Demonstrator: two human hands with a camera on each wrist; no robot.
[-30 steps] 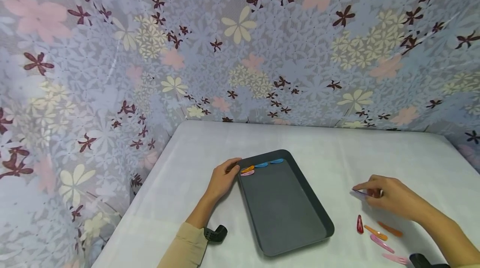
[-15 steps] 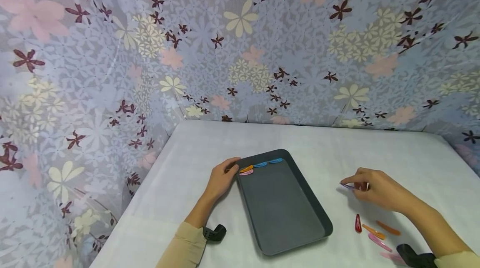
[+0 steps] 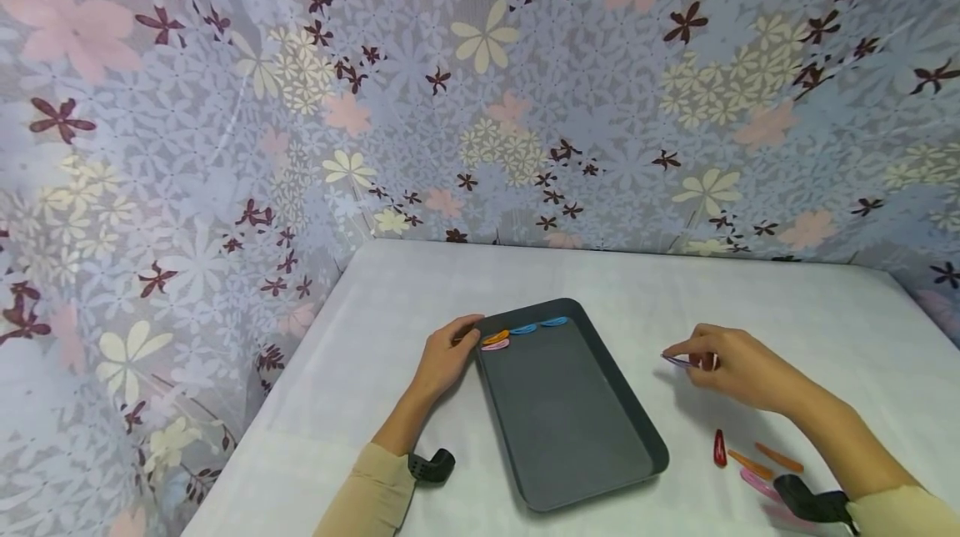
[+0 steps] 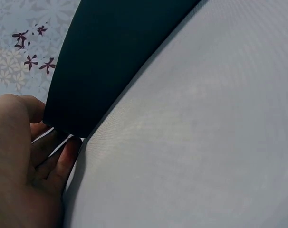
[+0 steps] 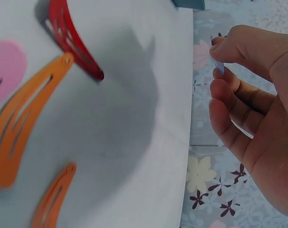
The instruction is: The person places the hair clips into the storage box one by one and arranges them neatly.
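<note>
My left hand (image 3: 444,360) grips the far left corner of a dark grey tray (image 3: 570,412); in the left wrist view its thumb and fingers close about the tray's corner (image 4: 72,104). Between thumb and fingertips, my right hand (image 3: 731,366) pinches a thin lavender snap hair clip (image 5: 218,64), held above the white table right of the tray. Inside the tray, along its far edge, lie two blue hair clips (image 3: 553,322), an orange clip (image 3: 496,338) and a pink clip (image 3: 495,346).
On the table below my right hand lie a red clip (image 3: 720,448), two orange clips (image 5: 27,116) and pink clips (image 3: 759,484), partly behind the right wrist's black camera (image 3: 802,499). A flowered cloth (image 3: 420,103) hangs behind and left of the white table (image 3: 360,420).
My right hand has moved left and away from me toward the tray, carrying the lavender hair clip. The left hand and the tray have stayed in place.
</note>
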